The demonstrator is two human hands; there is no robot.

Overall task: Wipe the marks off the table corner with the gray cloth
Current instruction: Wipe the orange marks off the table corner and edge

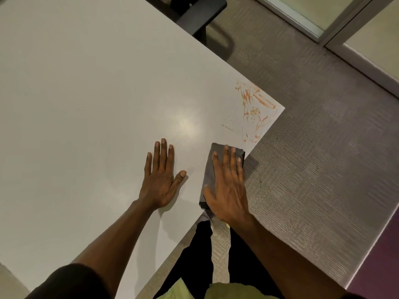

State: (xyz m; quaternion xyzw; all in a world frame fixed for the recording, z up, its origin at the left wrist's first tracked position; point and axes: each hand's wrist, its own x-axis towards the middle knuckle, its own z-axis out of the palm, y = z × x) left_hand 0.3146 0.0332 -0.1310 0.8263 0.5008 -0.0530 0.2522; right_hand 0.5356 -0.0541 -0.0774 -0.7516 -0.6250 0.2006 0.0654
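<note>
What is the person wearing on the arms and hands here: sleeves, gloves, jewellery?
Both hands, left and right, are bare, with no gloves. No watch or bracelet shows on either wrist. The forearms are uncovered; a dark sleeve shows on the left upper arm at the bottom edge. Whether the left thumb carries a ring cannot be told.

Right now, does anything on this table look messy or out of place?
Yes. Orange marks smear the table corner, untouched so far. The folded gray cloth under the right hand sits short of them, at the table's edge. The left hand lies flat.
</note>
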